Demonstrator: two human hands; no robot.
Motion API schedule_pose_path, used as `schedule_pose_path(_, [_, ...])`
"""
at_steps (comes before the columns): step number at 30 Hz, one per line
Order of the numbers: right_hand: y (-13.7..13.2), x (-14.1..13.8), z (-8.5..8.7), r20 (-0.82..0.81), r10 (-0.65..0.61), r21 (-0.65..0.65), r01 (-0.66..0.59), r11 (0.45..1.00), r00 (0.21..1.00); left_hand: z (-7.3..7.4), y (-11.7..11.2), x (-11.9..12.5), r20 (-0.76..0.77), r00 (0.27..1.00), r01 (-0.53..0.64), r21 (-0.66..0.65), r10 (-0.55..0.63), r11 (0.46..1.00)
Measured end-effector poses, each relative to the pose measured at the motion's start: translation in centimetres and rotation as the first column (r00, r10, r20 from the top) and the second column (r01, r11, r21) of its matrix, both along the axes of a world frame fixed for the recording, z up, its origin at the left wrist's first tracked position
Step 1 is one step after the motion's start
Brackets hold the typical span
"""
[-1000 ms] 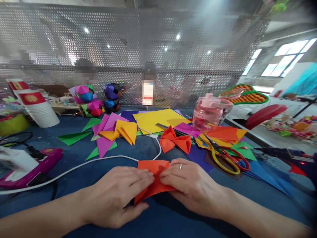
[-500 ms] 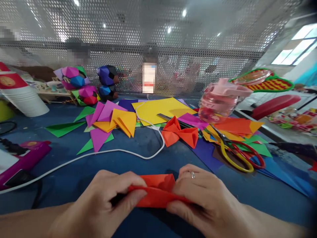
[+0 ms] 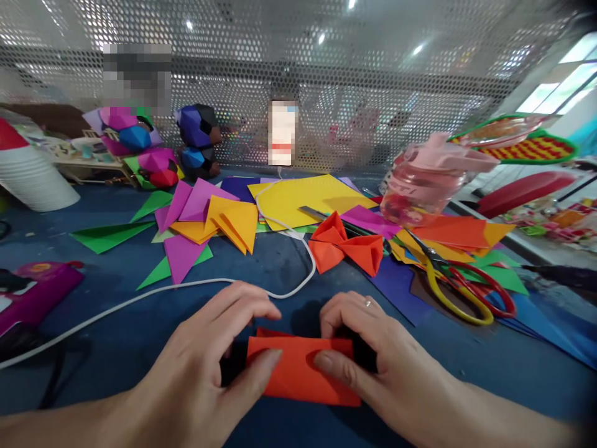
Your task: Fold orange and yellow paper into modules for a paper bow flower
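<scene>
A folded orange paper (image 3: 301,373) is held just above the blue table (image 3: 116,323) near its front edge. My left hand (image 3: 209,373) pinches the paper's left end, thumb on the front face and fingers curled behind. My right hand (image 3: 373,367), with a ring on one finger, grips the right end the same way. Beyond the hands lie a finished orange folded piece (image 3: 347,246) and a white cable (image 3: 186,287).
Coloured paper triangles (image 3: 205,227) and a yellow sheet (image 3: 308,202) cover the middle. Scissors with yellow and red handles (image 3: 459,283) lie at right by a pink bottle (image 3: 426,180). A magenta glue gun (image 3: 35,292), white cups (image 3: 28,177) and paper balls (image 3: 140,146) stand at left. A perforated screen (image 3: 298,74) closes the back.
Both hands lifted the orange paper off the table, turned it and folded it into a rectangle facing me. The view tilted down and shifted slightly.
</scene>
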State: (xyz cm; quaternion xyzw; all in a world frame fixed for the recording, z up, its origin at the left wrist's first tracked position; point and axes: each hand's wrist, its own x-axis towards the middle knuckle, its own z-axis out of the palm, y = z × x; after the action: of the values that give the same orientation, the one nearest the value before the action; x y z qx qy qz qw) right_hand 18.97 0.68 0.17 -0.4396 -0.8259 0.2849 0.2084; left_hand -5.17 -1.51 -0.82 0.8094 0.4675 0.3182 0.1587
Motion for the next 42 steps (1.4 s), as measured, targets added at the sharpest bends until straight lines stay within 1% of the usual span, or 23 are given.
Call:
schedule_pose_path(1, [-0.1,0.0,0.0,-0.036,-0.003,-0.010,0.002,1.000,0.999,0.0,0.0,0.0,0.018,1.000,-0.001,-0.004,0.001,1.000])
schedule_pose_path(2, [-0.2,0.1,0.0,-0.067,-0.004,-0.011,0.004,1.000,0.998,0.1,0.1,-0.1,0.035,0.999,0.011,-0.037,-0.010,0.999])
schedule_pose_path(4, [-0.5,0.1,0.1,-0.114,0.000,0.022,0.003,1.000,0.993,0.2,0.2,-0.1,0.078,0.997,0.042,-0.161,-0.030,0.986])
schedule_pose_path(6, [-0.5,0.1,0.2,-0.145,0.005,0.066,0.004,0.998,0.989,0.4,0.3,0.0,0.112,0.993,0.066,-0.282,-0.035,0.957])
schedule_pose_path(8, [-0.5,0.1,0.3,-0.161,0.006,0.082,0.008,0.997,0.987,0.6,0.5,0.1,0.136,0.991,0.062,-0.340,-0.016,0.938])
schedule_pose_path(10, [-0.4,0.1,0.3,-0.156,-0.001,0.063,0.011,0.998,0.988,0.7,0.7,0.3,0.164,0.987,0.059,-0.357,0.001,0.932])
schedule_pose_path(14, [-0.3,0.0,0.3,-0.120,-0.046,-0.027,0.043,0.999,0.992,0.7,0.8,0.4,0.195,0.980,0.042,-0.383,0.037,0.923])
schedule_pose_path(17, [-0.2,0.0,0.5,-0.093,-0.033,-0.056,0.028,0.998,0.995,0.7,0.7,0.4,0.200,0.979,0.034,-0.392,0.049,0.919])
schedule_pose_path(21, [-0.2,0.1,0.5,-0.065,0.000,-0.035,-0.002,0.999,0.998,0.9,0.5,0.6,0.207,0.977,0.037,-0.400,0.051,0.916])
schedule_pose_path(31, [-0.2,-0.2,0.4,-0.123,0.033,0.026,-0.030,0.999,0.992,1.2,0.5,0.6,0.185,0.981,0.029,-0.454,0.063,0.890])
schedule_pose_path(37, [-0.3,-0.1,0.4,-0.122,0.033,0.036,-0.029,0.999,0.992,1.2,0.5,0.5,0.187,0.980,0.028,-0.456,0.065,0.889])
schedule_pose_path(42, [-0.3,-0.1,0.5,-0.112,0.033,0.046,-0.028,0.999,0.993,1.0,0.6,0.5,0.192,0.979,0.025,-0.430,0.065,0.902])
